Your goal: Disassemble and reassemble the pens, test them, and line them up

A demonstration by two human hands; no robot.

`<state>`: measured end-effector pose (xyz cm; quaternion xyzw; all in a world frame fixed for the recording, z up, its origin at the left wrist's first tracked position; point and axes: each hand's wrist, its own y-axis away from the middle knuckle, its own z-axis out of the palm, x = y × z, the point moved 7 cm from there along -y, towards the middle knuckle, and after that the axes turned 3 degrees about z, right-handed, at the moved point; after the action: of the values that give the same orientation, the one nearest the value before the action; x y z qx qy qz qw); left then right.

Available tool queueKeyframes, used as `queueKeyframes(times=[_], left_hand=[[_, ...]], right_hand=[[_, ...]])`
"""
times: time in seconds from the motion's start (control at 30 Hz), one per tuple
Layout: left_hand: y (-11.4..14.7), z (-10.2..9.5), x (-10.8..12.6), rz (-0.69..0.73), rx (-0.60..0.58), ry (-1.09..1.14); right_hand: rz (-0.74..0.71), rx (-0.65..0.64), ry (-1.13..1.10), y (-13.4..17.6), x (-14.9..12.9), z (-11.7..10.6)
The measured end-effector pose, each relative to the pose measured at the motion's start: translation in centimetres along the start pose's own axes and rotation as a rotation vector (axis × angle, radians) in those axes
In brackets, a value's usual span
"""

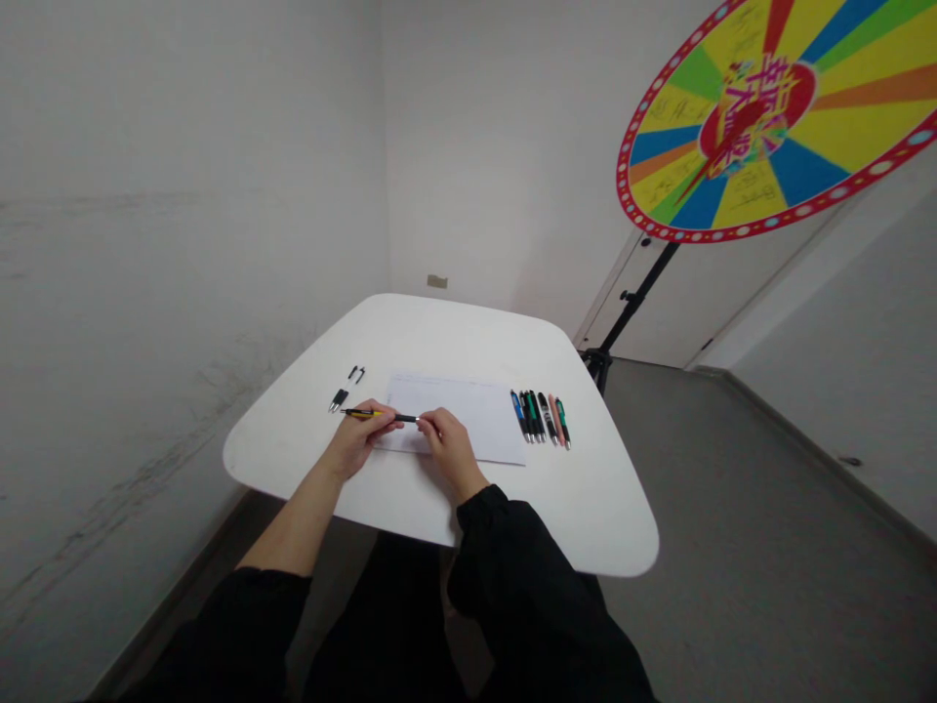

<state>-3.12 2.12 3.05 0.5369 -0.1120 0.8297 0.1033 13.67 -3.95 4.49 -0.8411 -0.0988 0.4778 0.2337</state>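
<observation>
My left hand [356, 439] is closed around the yellow and black barrel of a ballpoint pen [362, 413]. The pen lies nearly level, its silver tip pointing right. At that tip, the fingers of my right hand [448, 444] are pinched together on the pen's end. Both hands are just over the near part of a white sheet of paper [468, 420] on the white table [454, 332]. Faint marks run along the paper's far edge. Left of my left hand lie two black and white pens [344, 391].
Right of the paper, several pens [538, 418] lie side by side in blue, green, black and pink. A colourful prize wheel [768, 127] on a black stand [633, 308] rises beyond the table's right side. White walls [183, 195] close in at the left and back.
</observation>
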Motion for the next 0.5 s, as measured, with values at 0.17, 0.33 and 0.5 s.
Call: queueKeyframes(times=[0.17, 0.33, 0.5], left_hand=[[-0.02, -0.05, -0.08, -0.004, -0.001, 0.002], [-0.03, 0.01, -0.09, 0.001, -0.009, -0.012], [-0.02, 0.01, -0.17, 0.001, -0.022, -0.003]], right_hand=[[0.046, 0.025, -0.137, -0.02, 0.19, 0.03], [0.100, -0.063, -0.053, -0.08, 0.46, 0.43], [0.061, -0.012, -0.114, -0.13, 0.37, 0.26]])
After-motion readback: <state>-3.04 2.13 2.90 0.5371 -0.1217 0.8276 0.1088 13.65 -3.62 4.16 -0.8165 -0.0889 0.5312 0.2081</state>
